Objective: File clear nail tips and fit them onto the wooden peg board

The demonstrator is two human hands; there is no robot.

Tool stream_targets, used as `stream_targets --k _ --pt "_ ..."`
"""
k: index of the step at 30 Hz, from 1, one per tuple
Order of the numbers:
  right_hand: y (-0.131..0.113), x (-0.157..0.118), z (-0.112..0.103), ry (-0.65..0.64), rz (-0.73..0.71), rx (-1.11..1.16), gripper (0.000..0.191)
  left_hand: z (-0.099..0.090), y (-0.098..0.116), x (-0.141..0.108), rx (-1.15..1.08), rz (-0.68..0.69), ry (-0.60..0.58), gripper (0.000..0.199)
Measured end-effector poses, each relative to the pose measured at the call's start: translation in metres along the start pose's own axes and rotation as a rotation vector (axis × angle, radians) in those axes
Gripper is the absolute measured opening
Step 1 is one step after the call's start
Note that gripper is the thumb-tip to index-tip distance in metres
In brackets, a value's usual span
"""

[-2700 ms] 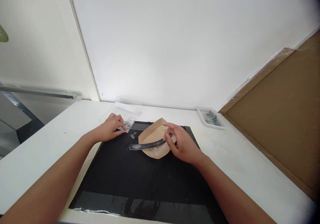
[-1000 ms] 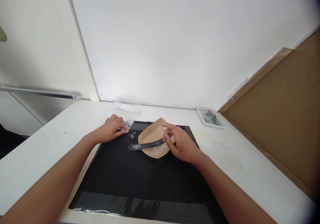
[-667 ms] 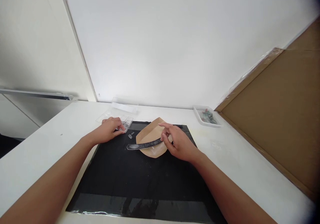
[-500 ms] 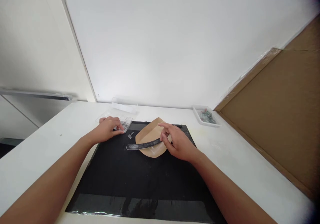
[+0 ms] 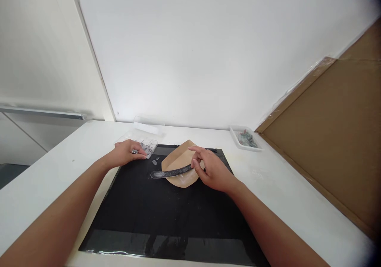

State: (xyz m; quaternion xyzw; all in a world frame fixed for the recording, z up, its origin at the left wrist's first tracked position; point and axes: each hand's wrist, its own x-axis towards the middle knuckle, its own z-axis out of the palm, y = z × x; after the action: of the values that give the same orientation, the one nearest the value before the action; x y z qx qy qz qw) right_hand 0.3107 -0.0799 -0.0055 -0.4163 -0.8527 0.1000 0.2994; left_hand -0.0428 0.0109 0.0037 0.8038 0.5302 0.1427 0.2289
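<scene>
My left hand (image 5: 129, 152) is at the near left side of a clear compartment box (image 5: 149, 145), its fingers pinched together; whatever they hold is too small to make out. My right hand (image 5: 206, 168) grips one end of a dark curved nail file (image 5: 172, 173) between thumb and fingers, the index finger stretched out. The file lies across a tan paper tray (image 5: 175, 156) with pale dust in it. Two small clear nail-shaped pieces (image 5: 154, 162) lie on the black mat (image 5: 166, 211) between the box and the tray.
A white tray (image 5: 258, 149) holding a bag of greenish items stands at the back right. Behind the compartment box is its clear lid (image 5: 145, 127). A cardboard panel (image 5: 327, 140) rises at the right, and a white wall borders the table's back.
My left hand has shifted slightly to the left, showing more of the box's compartments. My right hand and the file have stayed nearly still.
</scene>
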Motion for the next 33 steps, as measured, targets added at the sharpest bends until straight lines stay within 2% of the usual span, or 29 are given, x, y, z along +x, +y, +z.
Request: stream_targets --k 4,8,15,21,27,33 --pt "0.001 -0.0007 0.0006 0.006 -0.004 -0.005 0.042 -0.004 -0.0011 -0.0014 0.037 0.038 -0.027 0.032" --pt "0.0017 -0.001 0.0008 0.001 -0.011 -0.008 0.042 -0.0047 0.0002 -0.0016 0.068 0.008 -0.024 0.033" --pt "0.0035 -0.0013 0.0018 0.007 -0.022 -0.018 0.042 0.0007 0.0042 -0.0009 0.076 -0.025 0.073 0.033" --pt "0.0032 -0.0014 0.0015 -0.01 -0.015 -0.026 0.042 0.0046 0.0037 0.0001 -0.018 0.013 0.188 0.033" --pt "0.0039 -0.0017 0.0013 -0.031 -0.004 -0.028 0.043 0.0042 0.0064 -0.0005 -0.214 0.068 0.216 0.033" --pt "0.0046 -0.0016 0.0018 -0.027 -0.009 -0.027 0.038 0.0046 0.0078 -0.0015 -0.196 0.07 0.238 0.029"
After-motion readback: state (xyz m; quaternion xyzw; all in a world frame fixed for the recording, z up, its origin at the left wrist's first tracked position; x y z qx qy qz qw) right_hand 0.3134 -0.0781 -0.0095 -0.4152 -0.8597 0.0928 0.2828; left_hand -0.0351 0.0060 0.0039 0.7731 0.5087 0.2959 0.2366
